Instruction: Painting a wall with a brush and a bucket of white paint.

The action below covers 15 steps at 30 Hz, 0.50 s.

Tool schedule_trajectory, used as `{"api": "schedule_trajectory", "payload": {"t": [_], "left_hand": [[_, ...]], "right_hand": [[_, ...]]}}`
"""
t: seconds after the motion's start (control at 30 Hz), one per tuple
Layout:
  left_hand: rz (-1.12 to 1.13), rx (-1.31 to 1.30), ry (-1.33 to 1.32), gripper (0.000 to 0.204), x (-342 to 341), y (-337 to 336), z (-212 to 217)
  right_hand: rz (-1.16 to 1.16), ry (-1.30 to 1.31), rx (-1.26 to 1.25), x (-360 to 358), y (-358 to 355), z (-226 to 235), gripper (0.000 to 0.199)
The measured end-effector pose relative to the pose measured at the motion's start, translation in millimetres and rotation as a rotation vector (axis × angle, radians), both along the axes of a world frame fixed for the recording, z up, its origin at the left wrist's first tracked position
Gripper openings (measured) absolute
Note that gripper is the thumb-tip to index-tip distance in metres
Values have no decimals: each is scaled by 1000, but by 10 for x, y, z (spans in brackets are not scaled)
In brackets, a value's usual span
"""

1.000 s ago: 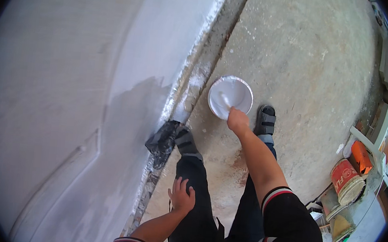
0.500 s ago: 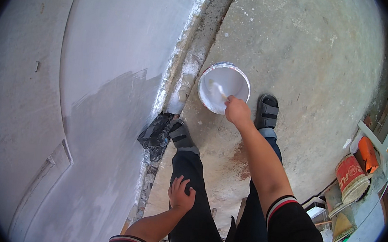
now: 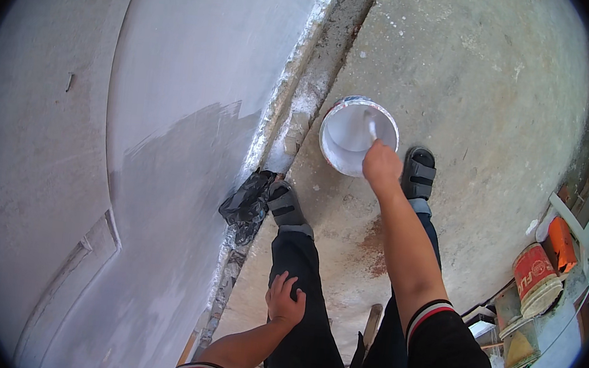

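Observation:
My right hand (image 3: 383, 165) is closed round the handle of a paintbrush (image 3: 372, 128). The brush's head is inside a round white bucket (image 3: 325, 136), near the far right part of its inner wall. Pale paint (image 3: 348, 131) lies in the bucket, and smears coat its rim. Over my left thigh rests my left hand (image 3: 286, 301), empty, with its fingers apart. To the left rises a wall (image 3: 185, 145), whose upper part has a fresh pale coat with a ragged brushed edge above a greyer area.
A crumpled black plastic bag (image 3: 245, 204) lies at the wall's foot beside my left sandal (image 3: 285, 208). My right sandal (image 3: 419, 173) stands right of the bucket. At the right are a red and white bucket (image 3: 536, 278) and an orange object (image 3: 562, 244). A paint-spattered ledge (image 3: 295, 106) runs along the wall.
The brush has gone from the middle of the bucket to its far right inner side, and its handle has swung more upright. The whole view has shifted slightly. My left hand stays on the thigh.

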<state>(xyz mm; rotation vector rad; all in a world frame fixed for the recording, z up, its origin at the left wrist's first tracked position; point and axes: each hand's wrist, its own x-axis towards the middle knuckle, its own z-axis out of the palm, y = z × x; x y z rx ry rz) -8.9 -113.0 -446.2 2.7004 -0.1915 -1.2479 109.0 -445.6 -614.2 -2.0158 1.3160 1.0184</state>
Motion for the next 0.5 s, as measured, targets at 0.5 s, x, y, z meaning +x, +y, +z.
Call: {"api": "schedule_trajectory", "payload": {"t": [0.5], "left_hand": [[45,12,5,34,-62,40,3]], "right_hand": [[27,-103,11,-90,-137,-55,31]]}}
